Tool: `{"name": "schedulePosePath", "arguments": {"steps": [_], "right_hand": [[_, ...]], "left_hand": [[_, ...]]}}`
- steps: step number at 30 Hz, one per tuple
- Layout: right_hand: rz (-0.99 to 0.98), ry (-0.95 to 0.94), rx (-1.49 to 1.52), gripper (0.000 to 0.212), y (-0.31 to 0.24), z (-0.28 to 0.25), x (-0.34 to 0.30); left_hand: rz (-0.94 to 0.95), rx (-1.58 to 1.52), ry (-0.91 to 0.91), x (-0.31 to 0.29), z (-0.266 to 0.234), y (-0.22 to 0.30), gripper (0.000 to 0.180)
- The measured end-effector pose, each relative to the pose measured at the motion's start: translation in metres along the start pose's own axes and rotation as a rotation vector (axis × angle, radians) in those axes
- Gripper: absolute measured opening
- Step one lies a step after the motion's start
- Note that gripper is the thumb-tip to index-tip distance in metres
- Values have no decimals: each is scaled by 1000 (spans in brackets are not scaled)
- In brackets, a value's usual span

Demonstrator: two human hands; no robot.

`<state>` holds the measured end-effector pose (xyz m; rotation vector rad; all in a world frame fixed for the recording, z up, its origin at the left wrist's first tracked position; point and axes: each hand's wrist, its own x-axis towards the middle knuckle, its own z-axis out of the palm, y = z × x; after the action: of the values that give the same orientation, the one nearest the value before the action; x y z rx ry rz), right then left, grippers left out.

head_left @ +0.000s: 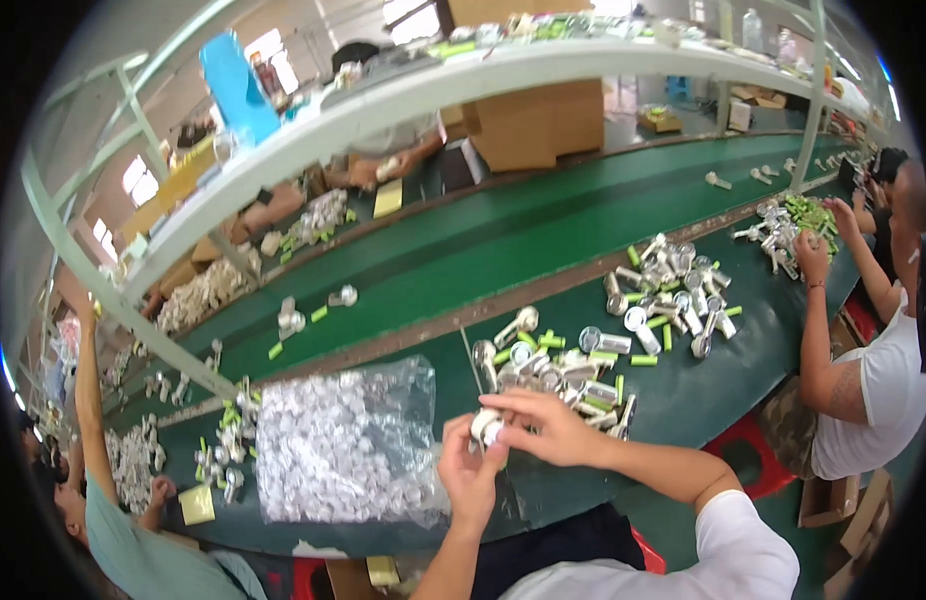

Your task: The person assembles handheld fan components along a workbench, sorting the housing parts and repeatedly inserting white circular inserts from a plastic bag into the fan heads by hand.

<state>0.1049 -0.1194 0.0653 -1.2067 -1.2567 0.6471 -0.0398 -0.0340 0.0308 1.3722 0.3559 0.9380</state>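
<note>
Just above the table's near edge, my left hand (470, 480) and my right hand (551, 428) meet on a small white-and-silver round-headed part (486, 427). The left fingers curl round it from below and the left. From the right, my right thumb and fingers press on it. My fingers cover much of it, so its exact kind is unclear. Directly beyond my right hand lies a heap of silver-and-white parts with round heads and short handles (553, 375), mixed with small green cylinders (550, 340). A clear plastic bag (413, 395) full of small white pieces (328, 450) lies beside my left hand.
A green conveyor belt (433, 270) runs beyond the table, carrying a few parts. Above it spans a white shelf (383, 100) on metal posts. Another heap (683, 285) lies farther right. Co-workers sit left (148, 555) and right (873, 400). A yellow pad (196, 504) lies left.
</note>
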Motion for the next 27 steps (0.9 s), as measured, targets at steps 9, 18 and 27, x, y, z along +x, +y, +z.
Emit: {"name": "schedulePosePath", "arguments": {"steps": [9,18,27], "right_hand": [[256,152,154,25,50,11,35],[158,-29,-438,33,89,-16,148],[-362,-542,-647,45,133,137,171]], "left_hand": [[-121,196,94,28,-7,-27,26],[34,745,352,-26,-47,-44,54],[-81,843,204,-33,-69,-47,66]]}}
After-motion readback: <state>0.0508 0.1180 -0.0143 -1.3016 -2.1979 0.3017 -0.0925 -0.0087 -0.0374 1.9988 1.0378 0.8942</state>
